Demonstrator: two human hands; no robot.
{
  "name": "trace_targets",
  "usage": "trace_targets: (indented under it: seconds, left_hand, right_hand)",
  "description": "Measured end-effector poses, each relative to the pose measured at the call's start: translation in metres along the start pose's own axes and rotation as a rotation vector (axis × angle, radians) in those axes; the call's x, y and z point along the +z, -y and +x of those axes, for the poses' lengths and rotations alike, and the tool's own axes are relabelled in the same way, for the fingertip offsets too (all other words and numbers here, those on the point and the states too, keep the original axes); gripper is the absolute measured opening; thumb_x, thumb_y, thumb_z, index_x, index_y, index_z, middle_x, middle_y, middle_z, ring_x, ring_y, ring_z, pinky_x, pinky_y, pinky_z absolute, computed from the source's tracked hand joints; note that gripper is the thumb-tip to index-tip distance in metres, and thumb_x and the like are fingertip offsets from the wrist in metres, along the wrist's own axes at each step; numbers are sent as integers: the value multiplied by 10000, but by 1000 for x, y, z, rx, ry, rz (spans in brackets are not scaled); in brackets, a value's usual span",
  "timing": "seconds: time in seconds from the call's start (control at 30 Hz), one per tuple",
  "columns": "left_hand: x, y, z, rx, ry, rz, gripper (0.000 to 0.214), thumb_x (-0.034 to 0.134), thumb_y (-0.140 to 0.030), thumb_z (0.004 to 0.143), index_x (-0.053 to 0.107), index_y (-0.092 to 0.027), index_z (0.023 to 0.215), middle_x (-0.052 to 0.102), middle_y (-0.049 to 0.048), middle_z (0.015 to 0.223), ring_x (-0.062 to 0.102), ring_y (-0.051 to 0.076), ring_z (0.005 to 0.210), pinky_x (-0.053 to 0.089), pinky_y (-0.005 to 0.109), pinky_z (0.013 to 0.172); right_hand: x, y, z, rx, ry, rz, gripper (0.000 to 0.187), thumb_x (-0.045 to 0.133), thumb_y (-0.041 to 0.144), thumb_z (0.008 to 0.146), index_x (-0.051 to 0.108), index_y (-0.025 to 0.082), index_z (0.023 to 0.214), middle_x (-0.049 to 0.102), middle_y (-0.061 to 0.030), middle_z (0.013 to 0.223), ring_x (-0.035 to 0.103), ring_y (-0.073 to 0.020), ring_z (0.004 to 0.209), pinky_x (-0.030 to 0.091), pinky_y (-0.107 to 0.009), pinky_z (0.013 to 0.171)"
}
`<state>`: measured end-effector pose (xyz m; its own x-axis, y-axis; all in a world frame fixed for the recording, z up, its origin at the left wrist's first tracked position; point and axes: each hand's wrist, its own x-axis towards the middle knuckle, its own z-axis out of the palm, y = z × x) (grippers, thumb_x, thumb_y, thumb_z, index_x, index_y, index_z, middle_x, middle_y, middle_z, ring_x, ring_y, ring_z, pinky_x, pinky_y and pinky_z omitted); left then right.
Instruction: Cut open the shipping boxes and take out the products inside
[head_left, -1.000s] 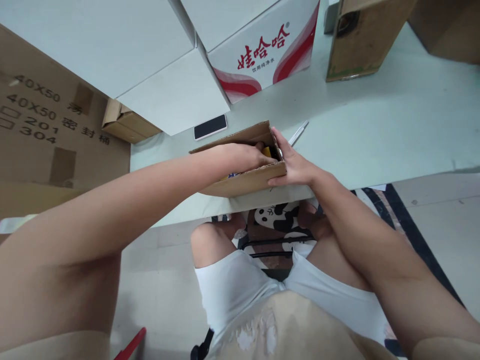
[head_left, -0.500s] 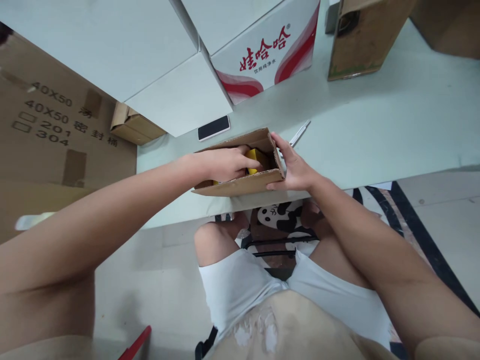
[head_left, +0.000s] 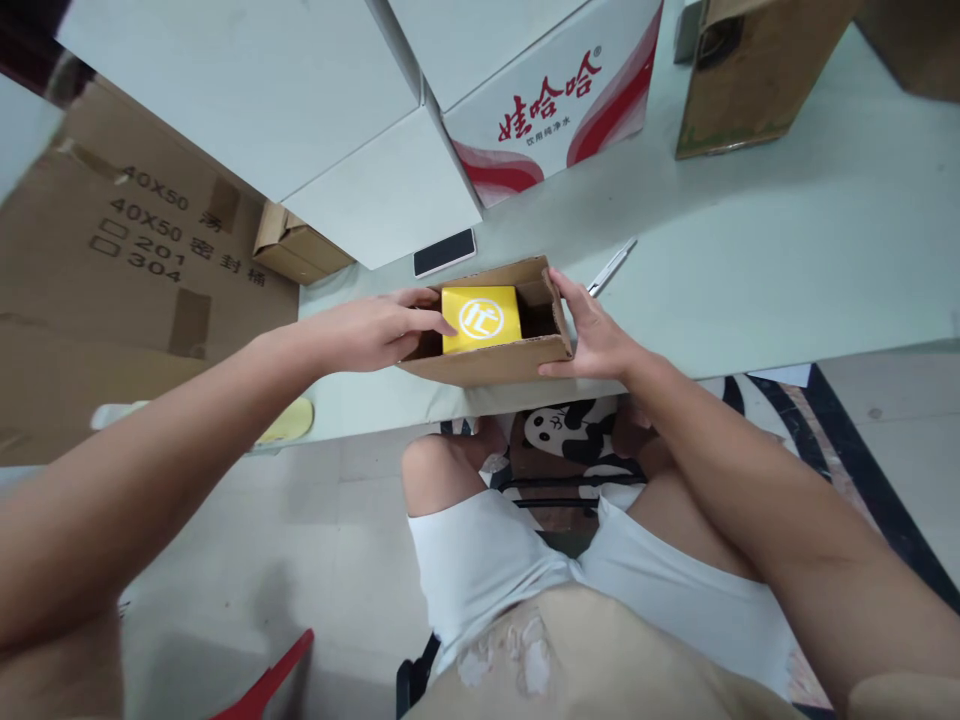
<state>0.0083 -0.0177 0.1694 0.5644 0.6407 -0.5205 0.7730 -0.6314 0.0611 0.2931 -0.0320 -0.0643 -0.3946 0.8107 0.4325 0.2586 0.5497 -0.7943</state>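
An open cardboard box (head_left: 487,372) stands near the table's front edge. Inside it sits a yellow box (head_left: 454,335) with a white round logo on its top. My left hand (head_left: 375,330) is at the box's left end, fingers apart, one fingertip touching the yellow box's left side; some fingers dip out of sight behind the cardboard. At the other end, my right hand (head_left: 596,335) grips the cardboard wall, thumb and fingers on either side of the corner. A slim silver utility knife (head_left: 613,266) lies just beyond my right hand.
A phone (head_left: 445,253) lies behind the box, by stacked white cartons (head_left: 375,190) and a red-and-white carton (head_left: 555,110). Brown cartons stand at left (head_left: 165,240) and back right (head_left: 750,80). A yellow rounded object (head_left: 289,420) lies under my left forearm.
My left hand has drawn back leftward from inside the cardboard box, so the yellow box's top now shows. My right hand keeps its hold. The whole view has shifted slightly.
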Motion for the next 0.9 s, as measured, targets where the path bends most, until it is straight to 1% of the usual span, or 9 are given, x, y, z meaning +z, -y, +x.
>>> trace_targets:
  seconds: [0.07, 0.13, 0.23, 0.3, 0.43, 0.57, 0.7, 0.8, 0.9]
  left_hand:
    - [2, -6, -5, -122, -34, 76, 442, 427, -301, 924, 743, -323, 1233, 592, 72, 1504, 703, 259, 1129, 541, 412, 1008]
    - [1, -20, -3, -264, -46, 126, 424, 411, -379, 948, 742, -265, 1187, 710, 116, 1306, 716, 291, 1064, 551, 429, 943]
    - [-4, -43, 13, -497, -18, 100, 578, 369, -600, 967, 700, -202, 1223, 772, 146, 999, 725, 319, 917, 549, 397, 767]
    - [-7, -54, 27, -579, 17, 64, 718, 337, -743, 933, 715, -183, 1177, 769, 155, 933, 728, 328, 901, 533, 379, 729]
    - [-2, -65, 47, -606, 31, 57, 825, 393, -864, 838, 757, -156, 1054, 770, 179, 1013, 724, 377, 1035, 536, 415, 861]
    - [10, -63, 55, -606, -51, 85, 652, 569, -712, 809, 749, -141, 1068, 758, 178, 1040, 704, 396, 1083, 545, 445, 926]
    - [16, -60, 53, -585, -128, 13, 557, 661, -600, 766, 716, -147, 1085, 720, 179, 1078, 638, 421, 1197, 562, 460, 932]
    - [11, -68, 46, -557, -205, 5, 464, 673, -538, 775, 693, -169, 1055, 698, 162, 1041, 568, 426, 1287, 553, 488, 978]
    - [-4, -82, 36, -515, -312, -38, 358, 684, -510, 790, 652, -200, 967, 680, 116, 964, 574, 381, 1255, 548, 475, 979]
  right_hand:
    - [0, 1, -1, 25, -6, 13, 1403, 783, 863, 602, 153, 282, 1713, 349, -163, 1678, 410, -435, 1502, 377, -636, 1234]
    - [1, 2, -2, 32, -11, 19, 1402, 791, 850, 606, 144, 282, 1713, 330, -163, 1689, 421, -429, 1490, 388, -628, 1229]
    - [3, 3, -3, 22, -26, 13, 1391, 789, 839, 620, 135, 277, 1711, 305, -172, 1696, 425, -427, 1478, 394, -629, 1221]
    - [5, 5, -5, 12, -38, 1, 1388, 789, 834, 623, 137, 266, 1708, 294, -183, 1694, 420, -432, 1476, 387, -637, 1221]
    - [17, 10, -15, -5, -93, -40, 1387, 772, 838, 630, 106, 269, 1705, 302, -190, 1668, 399, -445, 1472, 367, -677, 1215]
    - [37, 22, -28, 46, -177, -90, 1385, 763, 839, 637, 37, 313, 1694, 279, -187, 1635, 344, -462, 1486, 344, -731, 1198]
    - [54, 34, -30, 124, -202, -132, 1356, 798, 789, 639, 19, 376, 1670, 247, -189, 1603, 318, -500, 1477, 354, -795, 1130]
    - [58, 38, -23, 134, -208, -146, 1323, 827, 735, 647, 47, 398, 1661, 241, -183, 1586, 301, -509, 1489, 340, -802, 1145]
    - [54, 37, -14, 136, -233, -158, 1286, 813, 743, 659, 93, 383, 1662, 219, -177, 1594, 265, -518, 1515, 298, -803, 1185]
